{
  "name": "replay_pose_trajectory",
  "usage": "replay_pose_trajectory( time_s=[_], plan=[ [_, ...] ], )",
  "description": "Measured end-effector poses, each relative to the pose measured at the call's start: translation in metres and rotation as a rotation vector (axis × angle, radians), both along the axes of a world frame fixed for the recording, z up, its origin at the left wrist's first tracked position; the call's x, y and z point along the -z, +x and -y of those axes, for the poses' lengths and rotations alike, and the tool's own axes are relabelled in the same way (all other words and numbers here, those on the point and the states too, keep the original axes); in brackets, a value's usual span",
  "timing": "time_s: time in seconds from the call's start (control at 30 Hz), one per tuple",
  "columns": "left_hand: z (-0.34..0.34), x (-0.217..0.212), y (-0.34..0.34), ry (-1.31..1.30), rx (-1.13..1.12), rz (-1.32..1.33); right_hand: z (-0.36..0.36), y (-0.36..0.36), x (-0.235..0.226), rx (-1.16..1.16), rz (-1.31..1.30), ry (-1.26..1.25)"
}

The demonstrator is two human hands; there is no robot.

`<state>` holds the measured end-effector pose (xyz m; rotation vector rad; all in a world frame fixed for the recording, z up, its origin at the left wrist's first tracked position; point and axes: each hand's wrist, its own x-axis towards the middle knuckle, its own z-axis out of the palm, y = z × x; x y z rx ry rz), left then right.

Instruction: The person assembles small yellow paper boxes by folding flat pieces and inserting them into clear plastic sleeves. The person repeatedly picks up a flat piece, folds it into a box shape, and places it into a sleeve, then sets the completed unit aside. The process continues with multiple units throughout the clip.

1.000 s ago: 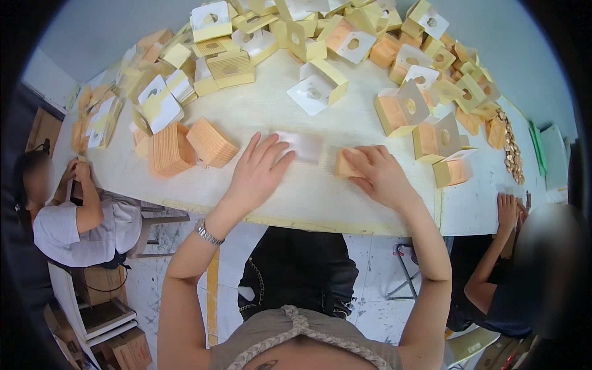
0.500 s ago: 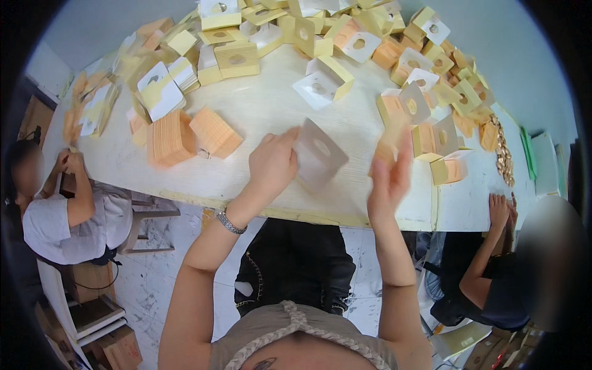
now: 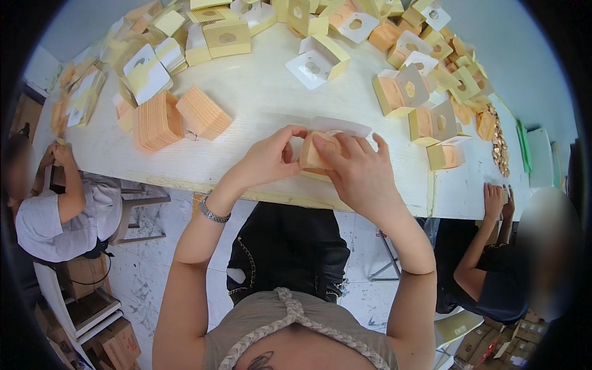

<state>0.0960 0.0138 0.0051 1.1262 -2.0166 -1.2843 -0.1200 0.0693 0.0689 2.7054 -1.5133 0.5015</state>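
Your right hand (image 3: pixel 362 172) was clamped on a peach tray (image 3: pixel 312 155), thumb and fingers gripping it from above near the front edge of the counter (image 3: pixel 265 92). Your left hand (image 3: pixel 268 157) was at the tray's left side, its thumb and fingers parted; you couldn't tell whether it gripped anything. A pale box flap (image 3: pixel 342 126) stood just behind the tray. Nested peach trays (image 3: pixel 158 122) lay to your left.

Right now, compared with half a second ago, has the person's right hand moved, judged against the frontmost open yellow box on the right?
Yes. The right hand has moved left, farther from the frontmost open yellow box.
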Motion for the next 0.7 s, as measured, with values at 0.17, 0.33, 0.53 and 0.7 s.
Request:
replay_pose_trajectory(
  time_s=[0.17, 0.33, 0.53, 0.7],
  plan=[
    [-0.001, 0.005, -0.005, -0.005, -0.038, -0.078, 0.002, -0.006, -0.001, -0.015, 0.095, 0.129],
    [-0.001, 0.000, -0.005, -0.063, 0.057, 0.069, -0.004, -0.005, 0.006, -0.034, 0.055, 0.112],
    [0.007, -0.016, 0.000, -0.037, 0.214, 0.157, 0.000, 0.002, 0.013, -0.095, 0.004, 0.099],
    [-0.001, -0.014, -0.014, -0.167, 0.053, 0.279, 0.000, 0.002, 0.027, -0.070, -0.090, -0.015]
  ],
)
